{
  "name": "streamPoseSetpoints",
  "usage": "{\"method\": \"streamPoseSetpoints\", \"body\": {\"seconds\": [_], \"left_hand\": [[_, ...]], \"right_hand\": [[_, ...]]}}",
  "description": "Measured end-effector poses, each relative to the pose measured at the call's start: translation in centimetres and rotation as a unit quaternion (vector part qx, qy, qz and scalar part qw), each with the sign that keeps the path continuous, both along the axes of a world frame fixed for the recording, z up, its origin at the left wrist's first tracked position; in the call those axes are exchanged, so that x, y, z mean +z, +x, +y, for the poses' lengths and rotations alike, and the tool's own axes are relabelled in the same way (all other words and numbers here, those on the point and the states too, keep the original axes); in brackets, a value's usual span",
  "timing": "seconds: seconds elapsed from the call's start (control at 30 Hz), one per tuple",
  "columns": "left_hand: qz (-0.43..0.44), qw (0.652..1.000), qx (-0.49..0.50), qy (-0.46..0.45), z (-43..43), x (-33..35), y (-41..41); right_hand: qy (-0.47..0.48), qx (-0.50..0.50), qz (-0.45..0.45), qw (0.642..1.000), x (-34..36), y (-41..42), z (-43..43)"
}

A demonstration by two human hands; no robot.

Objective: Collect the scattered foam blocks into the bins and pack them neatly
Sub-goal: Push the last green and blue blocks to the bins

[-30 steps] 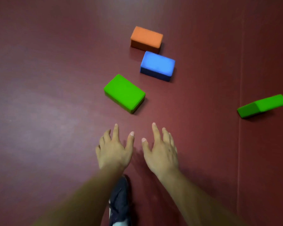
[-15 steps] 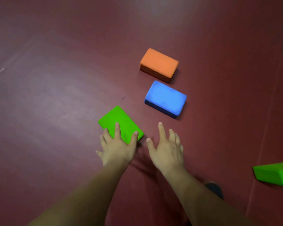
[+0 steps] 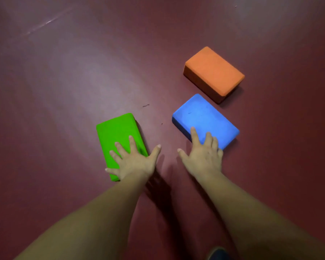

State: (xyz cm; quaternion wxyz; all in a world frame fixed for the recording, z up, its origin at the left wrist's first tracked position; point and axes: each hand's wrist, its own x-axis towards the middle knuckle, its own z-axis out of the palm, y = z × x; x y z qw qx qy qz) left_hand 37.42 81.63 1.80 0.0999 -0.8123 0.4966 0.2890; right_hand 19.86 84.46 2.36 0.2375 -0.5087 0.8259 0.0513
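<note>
Three foam blocks are laid flat on a dark red floor (image 3: 83,81). The blue block (image 3: 204,117) is taken as the reference. The green block (image 3: 116,132) is located to the left of the blue block, apart from it. The orange block (image 3: 214,72) is located just beyond the blue block, separated from it by a narrow strip of floor.

The left hand (image 3: 135,162) is spread over the near end of the green block, with straight fingers and the thumb extended past the edge facing the blue block. The right hand (image 3: 204,156) is spread over the near corner of the blue block, fingers straight. No block is gripped. A dark shoe (image 3: 219,254) is partly seen well nearer than the blue block.
</note>
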Motion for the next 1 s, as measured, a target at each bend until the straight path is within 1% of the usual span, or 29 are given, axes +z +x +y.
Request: {"method": "streamPoseSetpoints", "body": {"seconds": [0.13,0.2,0.33,0.47,0.6,0.7,0.83,1.0], "left_hand": [[-0.005,0.997,0.076,-0.028,-1.7,-5.2,-0.3],[-0.016,0.995,0.092,-0.044,-2.7,-7.4,0.4],[-0.069,0.992,0.05,-0.089,-3.4,-10.3,1.6],[-0.083,0.989,0.042,-0.113,-3.6,-10.9,1.9],[-0.057,0.991,0.034,-0.113,-4.3,-10.5,2.2],[-0.05,0.992,-0.021,-0.113,-5.1,-10.0,2.2],[-0.044,0.985,-0.101,-0.129,-6.0,-9.9,1.3],[-0.027,0.979,-0.14,-0.148,-7.4,-9.8,-0.7]], "right_hand": [[-0.011,0.044,0.045,0.998,-4.8,-3.3,-3.1],[-0.024,0.071,0.059,0.995,-6.6,-4.5,-5.1],[-0.029,0.105,0.079,0.991,-9.4,-6.6,-7.4],[-0.037,0.111,0.07,0.991,-10.9,-7.8,-8.1],[-0.017,0.086,0.066,0.994,-9.9,-7.0,-9.0],[-0.001,0.07,0.068,0.995,-8.9,-6.2,-9.1],[-0.001,0.072,0.079,0.994,-8.9,-4.3,-7.6],[-0.007,0.09,0.06,0.994,-8.6,-2.6,-6.6]]}}
